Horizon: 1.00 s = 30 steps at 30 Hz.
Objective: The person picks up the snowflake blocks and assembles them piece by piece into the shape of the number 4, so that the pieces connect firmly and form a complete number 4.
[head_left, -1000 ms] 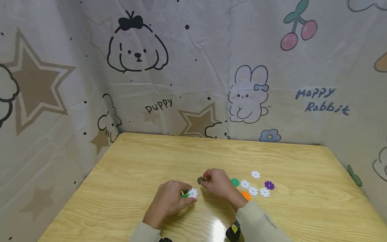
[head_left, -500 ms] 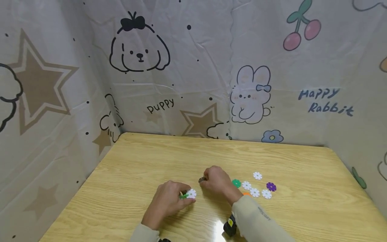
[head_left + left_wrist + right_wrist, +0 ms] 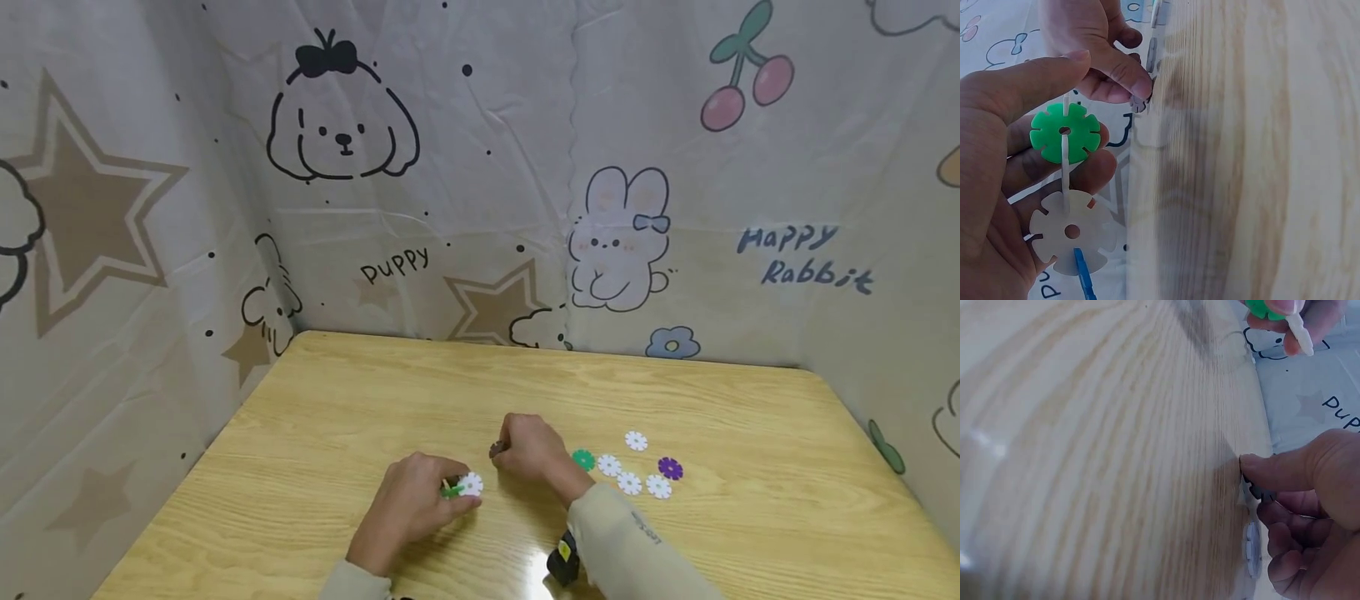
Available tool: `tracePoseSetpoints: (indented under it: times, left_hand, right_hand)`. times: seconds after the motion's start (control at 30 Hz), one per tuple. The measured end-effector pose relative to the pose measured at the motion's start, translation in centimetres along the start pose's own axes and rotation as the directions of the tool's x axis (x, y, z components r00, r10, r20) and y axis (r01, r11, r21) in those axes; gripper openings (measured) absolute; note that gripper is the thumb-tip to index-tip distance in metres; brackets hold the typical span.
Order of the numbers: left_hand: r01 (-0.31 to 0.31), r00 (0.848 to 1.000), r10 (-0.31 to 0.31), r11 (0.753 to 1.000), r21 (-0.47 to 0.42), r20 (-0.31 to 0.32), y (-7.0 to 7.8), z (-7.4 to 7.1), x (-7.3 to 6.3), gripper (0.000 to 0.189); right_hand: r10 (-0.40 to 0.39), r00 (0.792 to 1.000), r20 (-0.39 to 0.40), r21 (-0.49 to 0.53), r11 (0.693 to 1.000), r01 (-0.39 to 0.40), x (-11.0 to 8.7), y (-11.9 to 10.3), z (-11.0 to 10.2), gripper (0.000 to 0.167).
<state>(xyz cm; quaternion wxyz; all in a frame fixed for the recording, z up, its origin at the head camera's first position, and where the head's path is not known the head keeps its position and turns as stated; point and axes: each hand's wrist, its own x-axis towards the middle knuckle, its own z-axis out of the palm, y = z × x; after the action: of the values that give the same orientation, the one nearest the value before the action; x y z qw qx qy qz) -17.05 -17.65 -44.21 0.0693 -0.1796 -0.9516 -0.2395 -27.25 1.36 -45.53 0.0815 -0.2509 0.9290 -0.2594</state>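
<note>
My left hand [image 3: 420, 500] holds several slotted snowflake discs joined edge to edge. In the left wrist view, a green disc [image 3: 1050, 136], a white disc [image 3: 1060, 228] and a blue disc [image 3: 1084, 278] seen edge-on show in this chain, with fingers curled behind and the thumb above. The white disc at the chain's near end faces up in the head view. My right hand [image 3: 534, 446] pinches a dark brown disc [image 3: 496, 450] between thumb and fingers, low over the wooden table [image 3: 360, 392]. The discs in the two hands are apart.
To the right of my right hand lie loose discs: a green disc [image 3: 583, 460], a purple disc [image 3: 671, 468] and several white ones, among them a white disc [image 3: 636, 441] farther back. My right forearm mostly covers an orange disc. A printed curtain [image 3: 480, 167] surrounds the table's back and sides.
The brown disc has tipped from showing its face to nearly edge-on in my right fingers. My right forearm has shifted left and now covers most of the orange disc. My left hand has barely moved.
</note>
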Motion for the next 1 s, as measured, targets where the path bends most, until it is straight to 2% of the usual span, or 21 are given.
tracePoseSetpoints:
  times: [0.17,0.33,0.57,0.83,1.0]
  left_hand:
    - [-0.007,1.000,0.007,1.000,0.024,-0.014,0.1,-0.1,0.2,0.030]
    - [-0.001,1.000,0.001,1.000,0.029,-0.010,0.2,0.0,0.4,0.030]
    - [0.002,1.000,-0.002,1.000,0.031,0.000,0.3,0.5,0.8,0.029]
    - [-0.008,1.000,0.008,1.000,0.010,-0.008,0.6,1.0,1.3,0.020]
    - [-0.014,1.000,0.014,1.000,0.008,0.003,1.0,1.3,1.7,0.023]
  right_hand:
    - [-0.050,0.998,-0.028,0.003,0.999,0.050,-0.3,0.1,-0.3,0.021]
    - [-0.098,0.995,-0.025,0.008,0.995,0.098,-0.8,0.2,-0.7,0.014]
    - [-0.113,0.994,-0.005,0.010,0.993,0.113,-1.7,0.6,-0.9,0.007]
    - [-0.165,0.984,-0.060,0.035,0.985,0.168,-3.0,1.4,-1.3,0.008]
    - [-0.209,0.975,-0.081,0.046,0.976,0.213,-4.2,1.5,-2.2,0.009]
